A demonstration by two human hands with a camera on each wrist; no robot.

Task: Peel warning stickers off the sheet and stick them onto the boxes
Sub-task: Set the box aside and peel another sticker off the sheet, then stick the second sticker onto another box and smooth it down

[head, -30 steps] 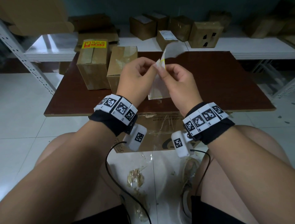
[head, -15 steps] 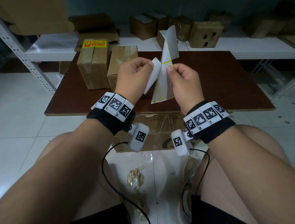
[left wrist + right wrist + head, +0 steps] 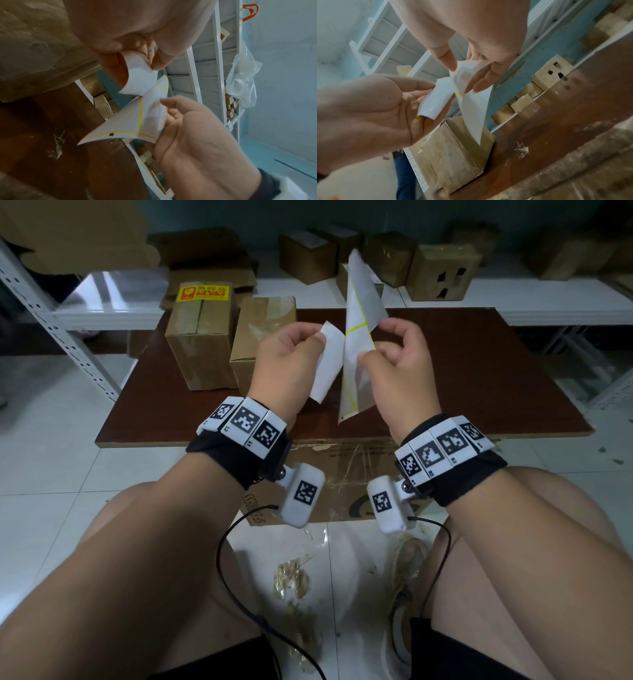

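left hand (image 3: 291, 354) is pinching the half-peeled sticker (image 3: 327, 364) while the right hand (image 3: 397, 361) pinches the sheet (image 3: 359, 337), both up over the desk's near edge, and honestly that floppy sticker could curl onto itself if yanked.

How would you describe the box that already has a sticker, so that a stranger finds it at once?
Start at the brown table. Two cardboard boxes stand side by side at its far left. It is the left box, the only one with a yellow and red sticker on top; the right box has none.
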